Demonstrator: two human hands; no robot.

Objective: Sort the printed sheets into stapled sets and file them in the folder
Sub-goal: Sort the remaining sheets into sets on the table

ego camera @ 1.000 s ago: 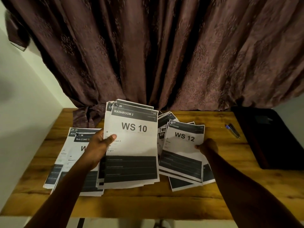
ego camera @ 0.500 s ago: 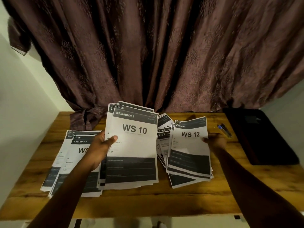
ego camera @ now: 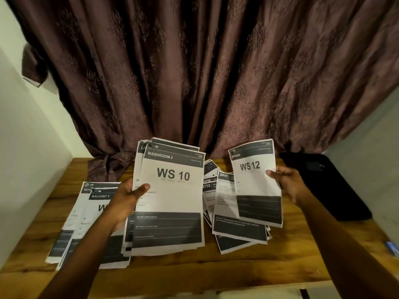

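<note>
My left hand [ego camera: 127, 197] grips the left edge of a stack of printed sheets [ego camera: 170, 203] topped by "WASHROOM 2, WS 10", held up over the table. My right hand [ego camera: 285, 181] pinches the right edge of a single "WS 12" sheet [ego camera: 254, 182], lifted above a loose pile of sheets [ego camera: 228, 203] in the middle of the table. Another pile topped by "BALCONY 3" [ego camera: 90, 214] lies flat at the left. The black folder [ego camera: 323, 186] rests closed at the right of the table.
The wooden table [ego camera: 194, 268] stands against a brown curtain [ego camera: 194, 72], whose hem lies on the back left corner. White walls close in on both sides. A small blue object [ego camera: 391, 248] lies at the table's right edge.
My right hand has lifted the "WS 12" sheet up and to the right, off the middle pile, uncovering a "2641" sheet. My left hand and its stack have stayed put. The view has tilted.
</note>
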